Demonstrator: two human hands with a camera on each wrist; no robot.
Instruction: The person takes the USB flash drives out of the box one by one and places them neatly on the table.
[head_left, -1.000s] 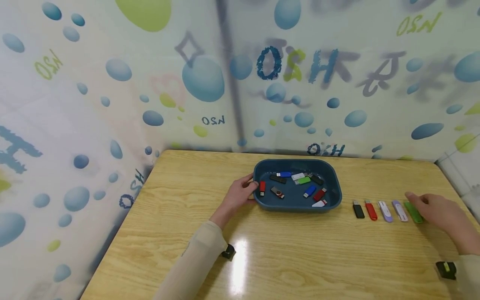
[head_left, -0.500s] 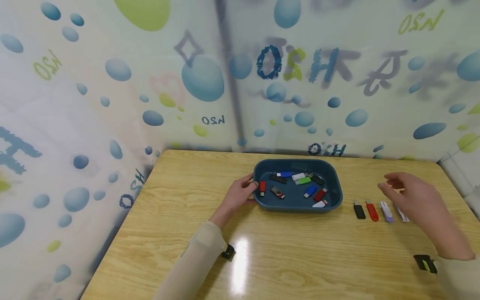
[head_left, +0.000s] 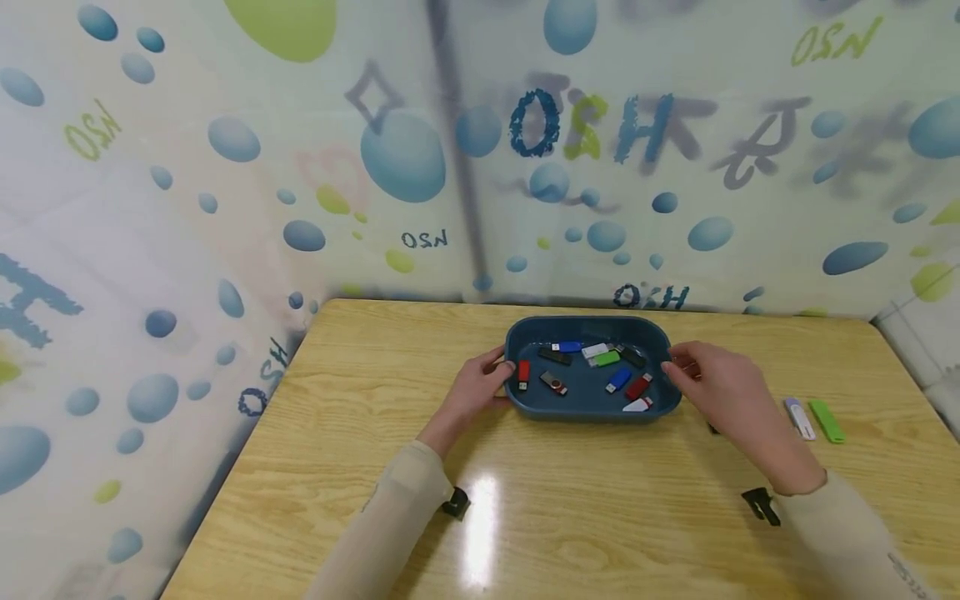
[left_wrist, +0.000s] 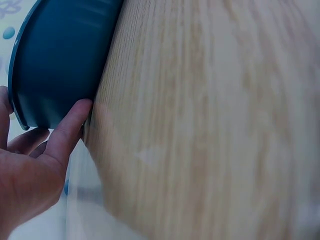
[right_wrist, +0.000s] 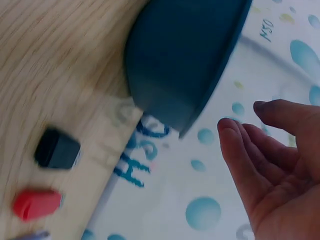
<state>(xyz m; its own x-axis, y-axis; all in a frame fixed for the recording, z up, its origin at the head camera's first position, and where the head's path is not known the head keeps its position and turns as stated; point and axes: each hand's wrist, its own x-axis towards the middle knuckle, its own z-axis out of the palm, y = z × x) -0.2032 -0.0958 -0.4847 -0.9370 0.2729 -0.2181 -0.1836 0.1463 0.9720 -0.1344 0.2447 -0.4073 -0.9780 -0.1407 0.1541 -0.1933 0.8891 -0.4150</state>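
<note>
A dark blue tray (head_left: 585, 412) holds several USB sticks, among them a red one (head_left: 523, 375), a green one (head_left: 605, 358) and a blue one (head_left: 618, 381). My left hand (head_left: 474, 387) grips its left end, thumb over the rim; in the left wrist view the fingers (left_wrist: 70, 127) lie against the outer wall. At the tray's right end is my right hand (head_left: 723, 392), and the right wrist view shows this hand (right_wrist: 280, 165) off the rim, fingers bent loosely, nothing held, thumb and fingertips apart.
Right of the tray on the wooden table (head_left: 360, 375) lie a white-and-purple stick (head_left: 799, 419) and a green stick (head_left: 828, 422). The right wrist view shows a black stick (right_wrist: 57, 149) and a red stick (right_wrist: 37, 204) on the table. A patterned curtain (head_left: 637, 233) stands behind.
My right hand has moved left from the green stick at the row's end to the tray's right end, uncovering that stick. My left hand and the tray have stayed in place.
</note>
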